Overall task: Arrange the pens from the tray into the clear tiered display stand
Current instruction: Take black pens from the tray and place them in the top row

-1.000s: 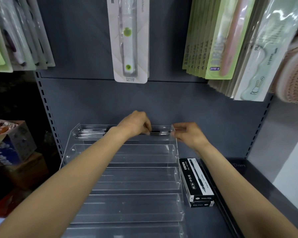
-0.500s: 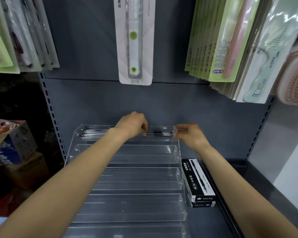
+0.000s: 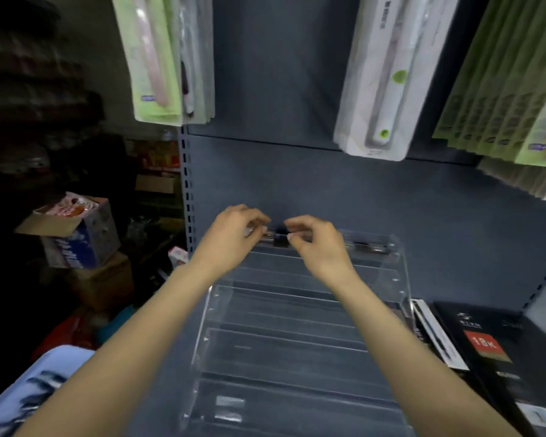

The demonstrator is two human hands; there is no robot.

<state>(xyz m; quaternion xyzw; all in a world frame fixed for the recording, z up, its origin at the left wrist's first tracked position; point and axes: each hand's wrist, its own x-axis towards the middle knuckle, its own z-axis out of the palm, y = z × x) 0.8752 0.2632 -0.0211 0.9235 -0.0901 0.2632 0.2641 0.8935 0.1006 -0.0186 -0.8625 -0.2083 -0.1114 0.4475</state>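
Two bare hands pinched on dark slim pens (image 3: 279, 238) at top tier.
Left hand (image 3: 234, 236) and right hand (image 3: 316, 244) close together, fingertips closed on pens lying lengthwise in rear trough of clear acrylic tiered display stand (image 3: 297, 326); blue plastic tray (image 3: 29, 389) lower left.

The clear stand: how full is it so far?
Only the top tier of the clear stand holds pens. Both hands, left and right, are pinching pens there. The lower tiers look empty; pens remain in the blue tray.
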